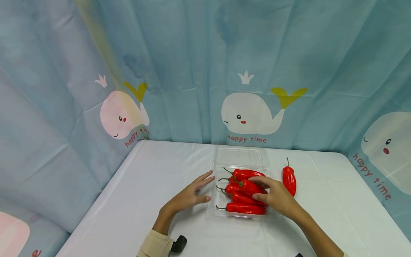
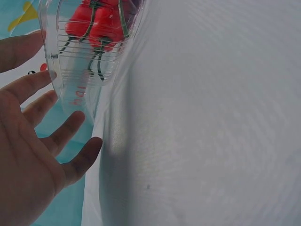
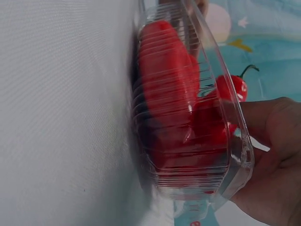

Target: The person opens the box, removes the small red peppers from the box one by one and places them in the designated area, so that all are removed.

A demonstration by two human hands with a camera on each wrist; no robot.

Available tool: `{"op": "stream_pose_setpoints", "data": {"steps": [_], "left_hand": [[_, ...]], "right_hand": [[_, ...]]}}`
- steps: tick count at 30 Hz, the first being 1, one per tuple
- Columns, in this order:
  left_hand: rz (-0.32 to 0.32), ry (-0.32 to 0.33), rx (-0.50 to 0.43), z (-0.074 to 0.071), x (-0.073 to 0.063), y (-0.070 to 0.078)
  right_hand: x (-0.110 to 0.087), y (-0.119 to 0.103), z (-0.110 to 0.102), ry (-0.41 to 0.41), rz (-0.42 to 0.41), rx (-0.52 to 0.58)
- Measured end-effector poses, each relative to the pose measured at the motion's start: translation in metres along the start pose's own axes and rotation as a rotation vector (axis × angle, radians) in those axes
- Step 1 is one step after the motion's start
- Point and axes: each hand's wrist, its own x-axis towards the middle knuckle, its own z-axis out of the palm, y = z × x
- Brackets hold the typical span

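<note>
A clear plastic clamshell box (image 1: 239, 215) lies open on the white table, its lid (image 1: 240, 156) folded back toward the curtain. Several glossy red peppers (image 1: 245, 208) with green stems lie in it, stems pointing left. My right hand (image 1: 278, 197) reaches over the box's right side and pinches one pepper (image 1: 248, 186) between thumb and fingers, on top of the others. In the right wrist view that pepper's curved stem (image 3: 249, 69) stands above the rim. My left hand (image 1: 189, 195) is beside the left wall, fingers spread and fingertips right at the rim, holding nothing.
One more red pepper (image 1: 289, 180) lies on the white table (image 1: 334, 200), right of the box, stem pointing away. A blue curtain (image 1: 186, 107) with whale prints hangs behind the table and along its sides. A black device (image 1: 179, 244) sits at the left wrist.
</note>
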Motion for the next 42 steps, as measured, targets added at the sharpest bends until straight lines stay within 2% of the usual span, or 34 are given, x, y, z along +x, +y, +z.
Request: {"op": "stream_pose_setpoints", "data": {"steps": [7,15,19,27,37,42], "left_hand": [[0.003,-0.002,0.002,0.0,0.001,-0.001],[-0.003,-0.001,0.006,0.0,0.001,-0.001],[-0.003,-0.004,0.003,0.0,0.0,0.0],[0.005,-0.004,0.004,0.0,0.001,-0.002],[0.013,-0.008,-0.013,0.0,0.001,-0.002],[0.01,-0.007,-0.015,0.0,0.001,-0.001]], "right_hand": [[-0.004,-0.001,-0.004,0.041,-0.013,0.041],[-0.009,-0.004,-0.009,0.121,-0.055,0.0],[-0.012,-0.006,-0.014,0.141,-0.048,0.019],[-0.02,-0.007,-0.029,0.191,-0.093,0.065],[-0.026,-0.011,-0.049,0.216,-0.02,0.109],[-0.028,-0.009,-0.058,0.254,-0.014,0.066]]}}
